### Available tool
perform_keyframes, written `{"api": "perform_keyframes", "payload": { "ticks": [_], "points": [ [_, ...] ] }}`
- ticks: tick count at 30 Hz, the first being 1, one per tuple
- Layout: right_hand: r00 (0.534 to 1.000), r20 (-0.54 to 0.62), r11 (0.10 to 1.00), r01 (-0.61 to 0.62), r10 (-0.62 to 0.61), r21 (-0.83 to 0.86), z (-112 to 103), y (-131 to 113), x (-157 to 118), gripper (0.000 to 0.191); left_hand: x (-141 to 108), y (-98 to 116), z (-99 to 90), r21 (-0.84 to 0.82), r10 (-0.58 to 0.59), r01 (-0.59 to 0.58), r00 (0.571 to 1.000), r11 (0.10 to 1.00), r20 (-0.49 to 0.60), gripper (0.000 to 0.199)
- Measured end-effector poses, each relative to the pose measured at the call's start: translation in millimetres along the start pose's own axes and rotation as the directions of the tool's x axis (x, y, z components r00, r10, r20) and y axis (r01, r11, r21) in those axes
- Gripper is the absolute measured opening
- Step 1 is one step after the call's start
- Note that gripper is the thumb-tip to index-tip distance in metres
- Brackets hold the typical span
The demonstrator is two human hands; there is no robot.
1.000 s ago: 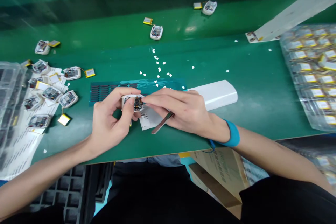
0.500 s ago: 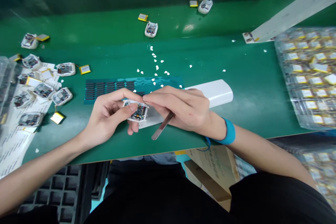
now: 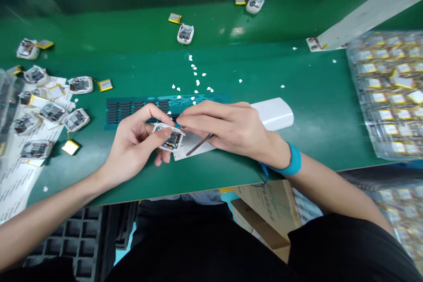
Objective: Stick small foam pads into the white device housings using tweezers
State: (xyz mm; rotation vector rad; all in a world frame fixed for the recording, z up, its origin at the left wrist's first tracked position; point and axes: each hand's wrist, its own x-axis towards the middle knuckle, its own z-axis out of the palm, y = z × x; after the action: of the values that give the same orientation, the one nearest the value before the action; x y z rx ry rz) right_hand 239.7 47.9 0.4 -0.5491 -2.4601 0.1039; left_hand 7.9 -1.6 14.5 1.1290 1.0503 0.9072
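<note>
My left hand (image 3: 139, 141) grips a small white device housing (image 3: 172, 139) with a bare circuit board inside, thumb on the board's left part. Over the housing's upper right corner reach the fingertips of my right hand (image 3: 228, 125), which also holds metal tweezers (image 3: 200, 144) tucked in the palm, their end pointing down and left. Whatever those fingertips pinch is too small to tell. Beneath my right hand lies a white sheet (image 3: 185, 147), and a glossy white strip (image 3: 274, 113) shows beyond it. A blue film with rows of black pads (image 3: 122, 112) lies behind my left hand.
Several open housings with yellow-edged batteries (image 3: 105, 85) lie at the left, partly on printed paper (image 3: 16, 180). Small white stickers (image 3: 197, 83) dot the green bench (image 3: 317, 110). A clear tray of batteries (image 3: 372, 105) stands at the right, beside a slanted white post (image 3: 363, 13).
My right hand has shifted slightly up and left at the housing's corner, and the tweezers have swung to a flatter slant. My left hand keeps its grip on the housing.
</note>
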Motion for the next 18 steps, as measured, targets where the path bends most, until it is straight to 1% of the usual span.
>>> {"api": "perform_keyframes", "payload": {
  "ticks": [2, 4, 7, 9, 11, 13, 16, 18],
  "points": [
    [0.998, 0.043, 0.999, 0.042, -0.041, -0.032, -2, 1, -1, 0.032, 0, -1, 0.5, 0.069, 0.021, -0.019, 0.999, 0.997, -0.025, 0.023],
    [0.998, 0.041, 0.996, 0.06, -0.057, -0.072, 0, -1, -2, 0.031, -1, -3, 1.2, 0.141, 0.068, -0.06, 0.996, 0.988, -0.051, 0.022],
    [0.999, -0.037, 0.997, 0.038, -0.041, -0.074, 8, -6, -4, 0.026, -4, -9, 3.4, 0.209, 0.135, -0.118, 0.988, 0.971, -0.069, 0.018],
    [0.997, -0.074, 0.998, 0.023, -0.027, -0.054, 15, -10, -5, 0.028, -6, -13, 6.1, 0.235, 0.166, -0.146, 0.984, 0.961, -0.07, 0.014],
    [0.995, -0.098, 0.998, 0.005, -0.012, -0.067, 20, -13, -6, 0.031, -9, -16, 9.9, 0.245, 0.201, -0.174, 0.976, 0.954, -0.09, 0.013],
    [0.995, -0.103, 0.993, -0.012, -0.001, -0.119, 21, -17, -8, 0.031, -12, -19, 14.0, 0.249, 0.233, -0.197, 0.965, 0.948, -0.123, 0.014],
    [0.998, -0.065, 0.977, 0.01, -0.025, -0.214, 19, -21, -11, 0.035, -14, -21, 18.6, 0.283, 0.292, -0.239, 0.943, 0.929, -0.162, 0.016],
    [0.998, -0.028, 0.969, 0.041, -0.049, -0.242, 17, -23, -12, 0.038, -15, -22, 20.0, 0.309, 0.327, -0.263, 0.928, 0.914, -0.176, 0.015]
  ]
}}
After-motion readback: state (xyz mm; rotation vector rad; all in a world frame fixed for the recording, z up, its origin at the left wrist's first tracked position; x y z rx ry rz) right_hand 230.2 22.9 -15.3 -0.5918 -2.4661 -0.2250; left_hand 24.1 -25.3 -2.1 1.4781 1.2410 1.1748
